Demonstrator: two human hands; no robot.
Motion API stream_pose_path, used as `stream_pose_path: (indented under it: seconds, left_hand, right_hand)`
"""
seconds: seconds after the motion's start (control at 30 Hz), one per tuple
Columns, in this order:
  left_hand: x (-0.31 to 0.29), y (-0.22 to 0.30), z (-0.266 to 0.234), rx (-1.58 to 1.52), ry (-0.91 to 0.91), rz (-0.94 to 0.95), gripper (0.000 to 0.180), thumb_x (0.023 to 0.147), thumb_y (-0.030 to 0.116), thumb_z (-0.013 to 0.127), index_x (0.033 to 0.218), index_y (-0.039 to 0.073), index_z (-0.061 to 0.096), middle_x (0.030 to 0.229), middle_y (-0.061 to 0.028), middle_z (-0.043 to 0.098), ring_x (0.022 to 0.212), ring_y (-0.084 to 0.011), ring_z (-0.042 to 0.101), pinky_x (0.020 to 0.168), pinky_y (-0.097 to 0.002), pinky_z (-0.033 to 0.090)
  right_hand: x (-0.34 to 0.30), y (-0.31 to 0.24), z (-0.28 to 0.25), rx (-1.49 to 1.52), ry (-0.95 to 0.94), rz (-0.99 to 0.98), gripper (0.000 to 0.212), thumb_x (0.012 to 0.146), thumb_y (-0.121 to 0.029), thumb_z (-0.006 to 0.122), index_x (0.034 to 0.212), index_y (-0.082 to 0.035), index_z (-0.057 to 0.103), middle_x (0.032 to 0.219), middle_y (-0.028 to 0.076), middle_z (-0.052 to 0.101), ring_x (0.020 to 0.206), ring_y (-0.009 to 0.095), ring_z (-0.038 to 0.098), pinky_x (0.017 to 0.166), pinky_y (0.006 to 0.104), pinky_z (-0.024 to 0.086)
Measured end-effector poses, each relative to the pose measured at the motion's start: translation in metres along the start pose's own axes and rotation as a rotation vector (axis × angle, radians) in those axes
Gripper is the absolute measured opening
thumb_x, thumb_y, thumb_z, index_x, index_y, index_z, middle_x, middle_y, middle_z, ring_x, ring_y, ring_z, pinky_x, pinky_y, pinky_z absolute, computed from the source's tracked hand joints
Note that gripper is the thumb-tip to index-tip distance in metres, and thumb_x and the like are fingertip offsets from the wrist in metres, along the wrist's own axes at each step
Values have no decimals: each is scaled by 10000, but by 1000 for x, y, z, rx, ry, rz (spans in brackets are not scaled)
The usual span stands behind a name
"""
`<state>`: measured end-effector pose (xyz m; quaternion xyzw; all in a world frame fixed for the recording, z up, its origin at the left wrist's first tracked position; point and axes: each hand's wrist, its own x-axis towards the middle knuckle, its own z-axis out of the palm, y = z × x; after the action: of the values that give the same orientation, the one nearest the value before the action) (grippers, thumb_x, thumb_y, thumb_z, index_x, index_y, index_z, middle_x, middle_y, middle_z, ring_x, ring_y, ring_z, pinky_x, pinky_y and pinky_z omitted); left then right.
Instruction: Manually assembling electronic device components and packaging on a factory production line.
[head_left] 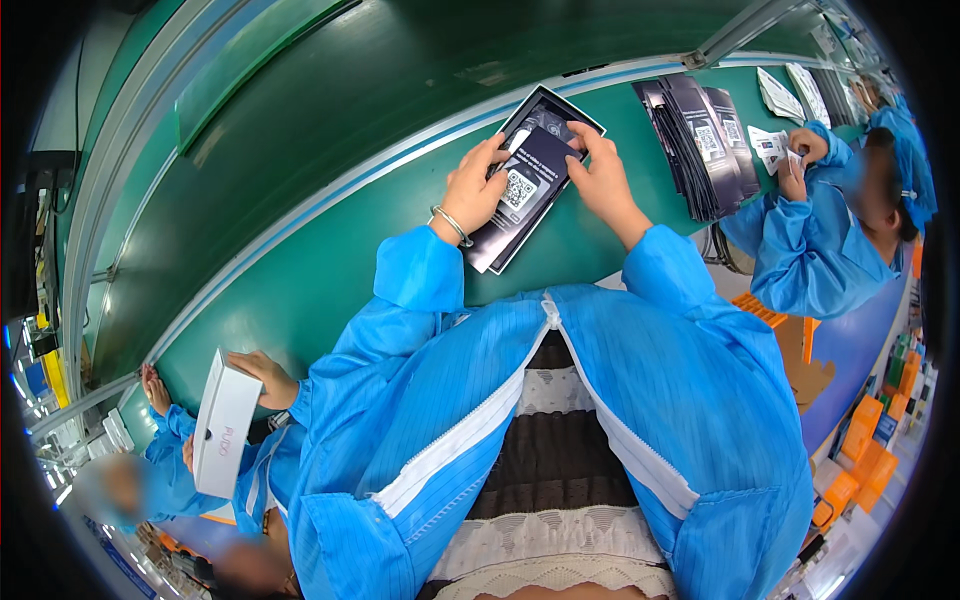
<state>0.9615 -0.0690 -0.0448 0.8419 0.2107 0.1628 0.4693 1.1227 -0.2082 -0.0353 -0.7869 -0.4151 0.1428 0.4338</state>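
Note:
A dark printed leaflet [524,182] with a square code lies slantwise over an open box [501,266] with a white rim. My left hand [472,192], with a bangle at the wrist, grips the leaflet's left side, its thumb on the printed face. My right hand [606,182] has its thumb and forefinger at the leaflet's upper right edge, close to the box's right wall. Past the leaflet's top, part of a dark item shows in the far end of the box; the leaflet hides most of the inside.
Stacks of similar dark leaflets [692,145] lie to the right on the green table [330,235]. Beyond them a co-worker in blue [815,255] handles small white papers [768,147]. At the left, another person's hand holds a white box [224,425]. A metal-edged ledge runs behind.

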Motion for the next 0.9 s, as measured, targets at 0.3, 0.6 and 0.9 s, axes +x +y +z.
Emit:
stream_pose_path:
  seconds: [0.3,0.6,0.9]
  left_hand:
    - [2,7,3,56,-30,-21,645,756,319,610,1308,71,387,1234,-215,430,1171,-317,415,943,-413,334]
    - [0,53,34,801,-168,-196,1158,537,576,730,1423,177,99,1321,-339,191,1265,-489,139,927,-638,185]
    - [13,47,42,690,-14,-231,1129,458,377,723,1418,210,153,1230,-296,296,1116,-441,323,902,-517,242]
  right_hand:
    - [23,3,6,-102,12,44,442,746,-79,588,1177,-92,494,867,63,575,914,261,511,842,417,358]
    - [19,21,-1,-262,200,-63,475,731,-124,614,1182,-69,477,1130,125,486,1072,320,416,898,444,319]
    - [-6,62,15,130,268,195,499,817,-189,555,1238,20,389,1219,230,419,1138,364,396,969,400,317]
